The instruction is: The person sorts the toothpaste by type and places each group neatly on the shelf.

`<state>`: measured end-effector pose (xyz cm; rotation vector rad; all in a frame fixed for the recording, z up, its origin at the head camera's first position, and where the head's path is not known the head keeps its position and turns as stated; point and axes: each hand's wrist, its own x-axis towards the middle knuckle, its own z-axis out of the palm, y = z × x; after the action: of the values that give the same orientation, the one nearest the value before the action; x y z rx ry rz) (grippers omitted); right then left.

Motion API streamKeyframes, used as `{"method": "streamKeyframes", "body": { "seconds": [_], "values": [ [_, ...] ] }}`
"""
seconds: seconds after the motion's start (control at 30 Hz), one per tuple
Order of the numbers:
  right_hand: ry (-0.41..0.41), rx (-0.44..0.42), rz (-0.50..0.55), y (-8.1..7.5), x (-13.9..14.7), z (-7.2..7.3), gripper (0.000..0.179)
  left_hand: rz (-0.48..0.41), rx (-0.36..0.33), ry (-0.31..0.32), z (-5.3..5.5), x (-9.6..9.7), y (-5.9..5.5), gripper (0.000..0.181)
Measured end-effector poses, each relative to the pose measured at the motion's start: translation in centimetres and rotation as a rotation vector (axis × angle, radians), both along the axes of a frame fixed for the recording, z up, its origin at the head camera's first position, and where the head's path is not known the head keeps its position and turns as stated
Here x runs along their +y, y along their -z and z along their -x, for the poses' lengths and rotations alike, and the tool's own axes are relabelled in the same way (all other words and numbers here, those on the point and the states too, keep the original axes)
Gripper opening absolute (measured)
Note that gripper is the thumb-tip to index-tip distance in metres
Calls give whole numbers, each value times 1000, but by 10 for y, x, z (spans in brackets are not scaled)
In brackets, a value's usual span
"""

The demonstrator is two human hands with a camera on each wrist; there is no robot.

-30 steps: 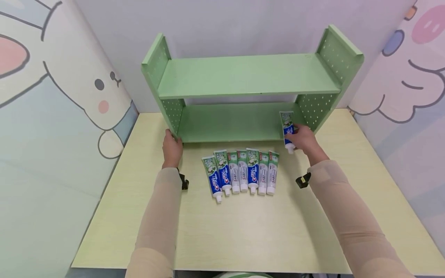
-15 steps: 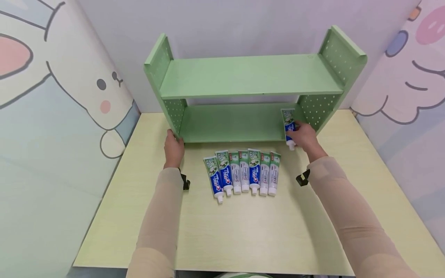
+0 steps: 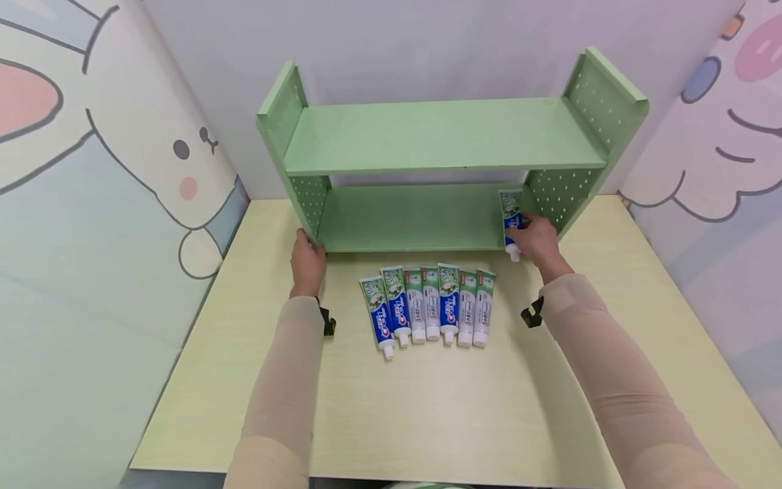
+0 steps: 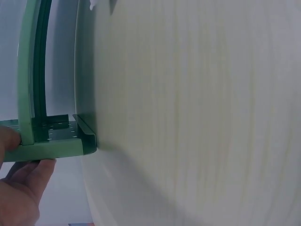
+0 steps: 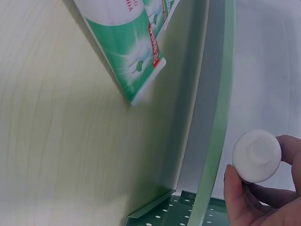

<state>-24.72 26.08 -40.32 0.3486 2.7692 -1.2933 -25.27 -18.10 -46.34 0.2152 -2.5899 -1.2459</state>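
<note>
In the head view, my right hand (image 3: pixel 537 241) holds a blue-and-green toothpaste tube (image 3: pixel 510 202) at the right end of the lower shelf. The tube's white cap (image 3: pixel 514 253) points toward me and sticks out past the shelf's front edge; the right wrist view shows the cap (image 5: pixel 256 156) end-on, between thumb and fingers. Whether the tube rests on the board, I cannot tell. On the left, my left hand (image 3: pixel 308 265) grips the lower front corner of the green shelf unit (image 3: pixel 446 136). In the left wrist view its thumb and fingers (image 4: pixel 41 176) lie on opposite sides of the panel.
Several toothpaste tubes lie side by side on the table before the shelf, some blue-and-green (image 3: pixel 449 299), others white-and-green (image 3: pixel 432 305). The pale wooden table (image 3: pixel 427 414) extends toward me. Walls stand behind and on both sides.
My right hand has moved the toothpaste tube a little farther back over the lower shelf. The left hand keeps its grip on the shelf, and the row of tubes lies as before.
</note>
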Motion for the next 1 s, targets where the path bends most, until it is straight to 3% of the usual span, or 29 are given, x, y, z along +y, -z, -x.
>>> {"method": "streamKeyframes", "body": {
  "seconds": [0.5, 1.0],
  "values": [
    [21, 60, 3, 15, 4, 5, 62, 11, -13, -11, -1, 1, 0, 35],
    [22, 91, 5, 20, 8, 13, 59, 19, -15, -15, 0, 0, 0, 36]
  ]
}}
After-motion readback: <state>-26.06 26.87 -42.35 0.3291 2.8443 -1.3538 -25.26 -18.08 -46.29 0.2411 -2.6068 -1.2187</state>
